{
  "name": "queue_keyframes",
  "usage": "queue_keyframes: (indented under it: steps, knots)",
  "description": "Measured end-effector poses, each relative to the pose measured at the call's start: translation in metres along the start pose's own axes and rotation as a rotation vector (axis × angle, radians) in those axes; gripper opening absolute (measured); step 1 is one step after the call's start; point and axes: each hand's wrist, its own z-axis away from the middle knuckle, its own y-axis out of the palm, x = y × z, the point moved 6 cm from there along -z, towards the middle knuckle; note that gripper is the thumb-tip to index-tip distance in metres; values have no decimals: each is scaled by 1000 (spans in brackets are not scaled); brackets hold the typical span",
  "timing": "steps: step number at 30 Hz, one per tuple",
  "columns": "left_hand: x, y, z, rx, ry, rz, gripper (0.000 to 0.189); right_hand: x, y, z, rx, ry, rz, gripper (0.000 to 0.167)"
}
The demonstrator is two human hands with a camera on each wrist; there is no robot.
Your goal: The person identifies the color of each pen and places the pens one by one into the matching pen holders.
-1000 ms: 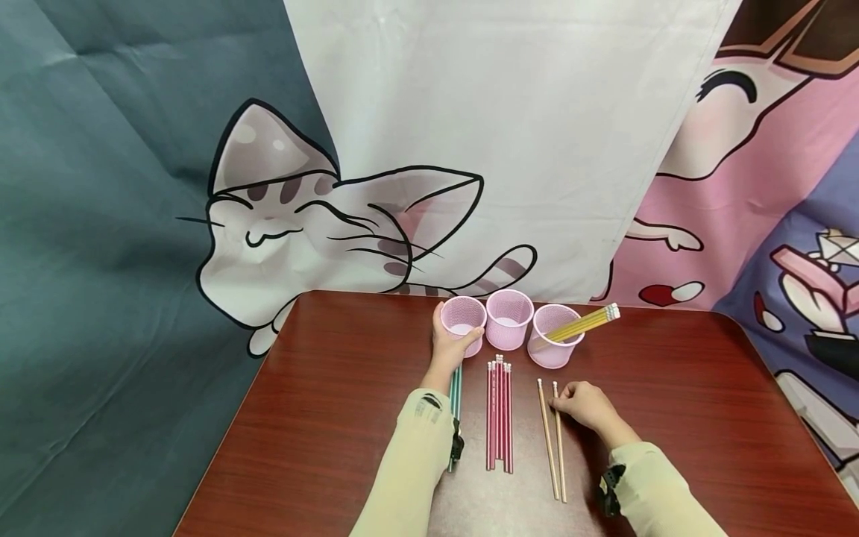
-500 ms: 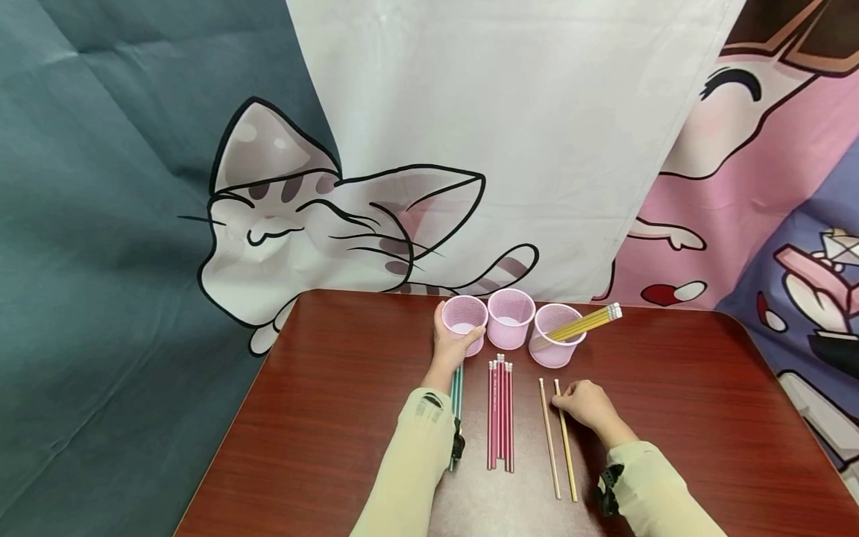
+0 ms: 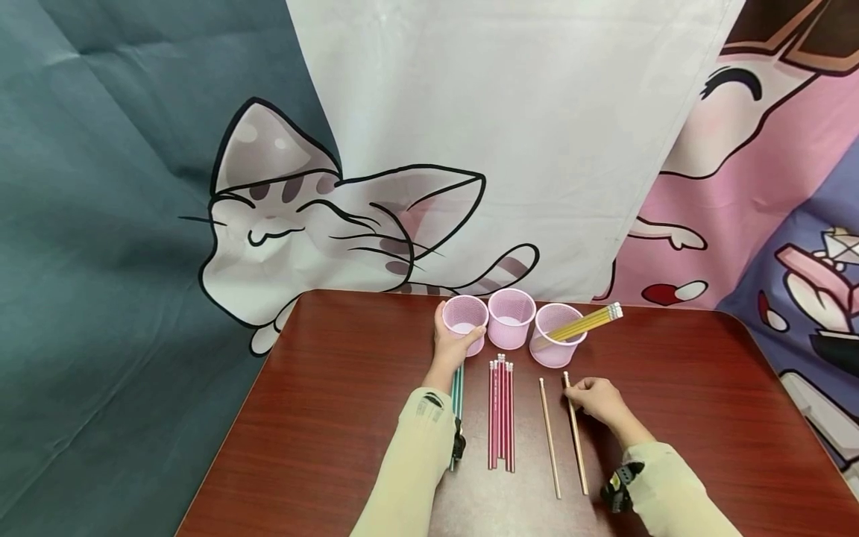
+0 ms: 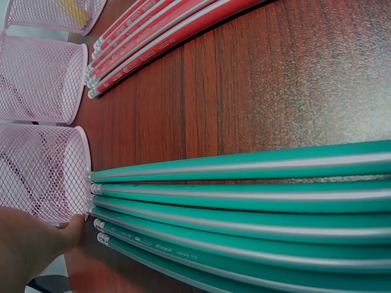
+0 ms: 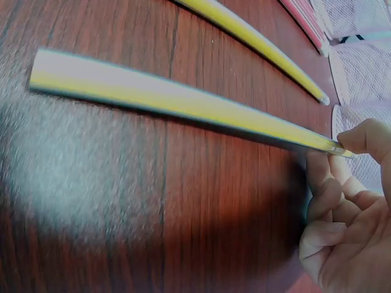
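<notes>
Now, right hand (image 3: 596,400) pinching pencil (image 3: 577,441), left (image 3: 452,347) gripping cup (image 3: 466,313)

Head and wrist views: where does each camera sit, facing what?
Head: on the head, facing forward and down over the table; both sleeves, left hand and right hand show.
Left wrist: facing green pencils from that wrist; left hand shows.
Right wrist: facing a yellow pencil from that wrist; right hand shows.
Both wrist views share red pencils and pink cups.

Yellow pencils (image 5: 183,102), pink mesh cups (image 3: 465,313)
</notes>
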Motion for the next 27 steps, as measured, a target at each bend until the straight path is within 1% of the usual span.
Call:
queue_keyframes:
  steps: [3,6,7,10,12,17,19,23,25,27]
  knots:
    - [-1,0,1,-3,29,0,95,-1,-5,1,-10,9,-85,16]
    - [-1,0,0,-3,20,-2,95,2,-10,1,-21,-11,-149,17]
    - [-2,0,1,3,-10,5,95,4,-11,1,-28,-18,-162,18]
    - [-2,0,1,12,-39,13,97,14,-17,3,-38,-55,-176,20]
    - [-2,0,0,25,-38,19,97,22,-22,4,-44,-74,-186,21]
    - [-3,-1,-1,44,-8,7,98,41,-38,9,-62,-132,-231,24]
    - [-3,-2,0,42,0,-9,98,47,-45,10,-78,-154,-230,26]
    - [-4,-3,1,43,13,-30,99,55,-57,11,-112,-186,-186,29]
    - [-5,-3,2,45,12,-38,100,59,-64,12,-123,-195,-193,30]
    - [-6,-3,2,45,13,-42,102,63,-70,12,-132,-204,-222,31]
